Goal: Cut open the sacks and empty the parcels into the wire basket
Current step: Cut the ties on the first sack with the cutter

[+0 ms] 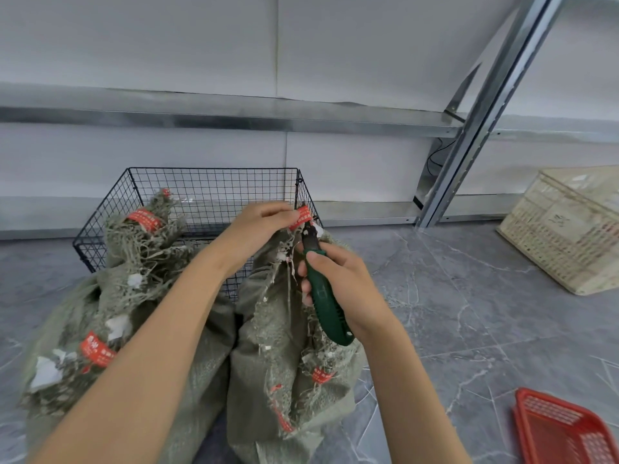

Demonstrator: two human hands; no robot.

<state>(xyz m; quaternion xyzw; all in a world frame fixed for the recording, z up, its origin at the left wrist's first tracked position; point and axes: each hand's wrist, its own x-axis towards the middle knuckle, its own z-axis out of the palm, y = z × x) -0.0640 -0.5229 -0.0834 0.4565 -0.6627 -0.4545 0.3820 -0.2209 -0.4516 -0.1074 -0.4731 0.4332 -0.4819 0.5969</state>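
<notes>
The left hand [258, 226] is pinching the sack [294, 329] top; right hand [338, 283] fingers are gripping the cutter [326, 306] beside the wire basket [214, 192].

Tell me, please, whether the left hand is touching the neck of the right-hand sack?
Touching: in the head view the left hand pinches the gathered neck of the right-hand sack, fingers closed over its red tape.

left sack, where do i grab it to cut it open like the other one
Take the left sack by its bunched neck under the red tape, from above with the left hand. The gathered, upright top gives a narrow grip, and the cutter can come in from the right.
</notes>
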